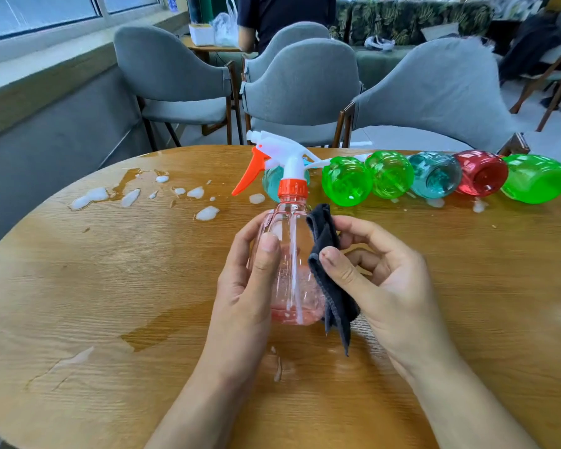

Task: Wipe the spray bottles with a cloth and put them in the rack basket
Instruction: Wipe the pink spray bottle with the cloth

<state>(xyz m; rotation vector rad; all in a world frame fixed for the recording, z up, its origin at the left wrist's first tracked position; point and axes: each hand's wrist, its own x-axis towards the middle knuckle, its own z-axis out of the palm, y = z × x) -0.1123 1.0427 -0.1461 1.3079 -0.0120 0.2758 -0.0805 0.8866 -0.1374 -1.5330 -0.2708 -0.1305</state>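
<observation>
Our left hand grips the pink spray bottle upright above the counter; at its three o'clock, our right hand pinches the dark cloth against it.

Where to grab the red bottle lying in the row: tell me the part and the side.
Take the red bottle by its rounded body, coming from above with the grip across its width. It lies on its side, base toward the camera, neck hidden behind. A teal bottle and a green bottle crowd both flanks, so fingers probably fit best near the base.
</observation>
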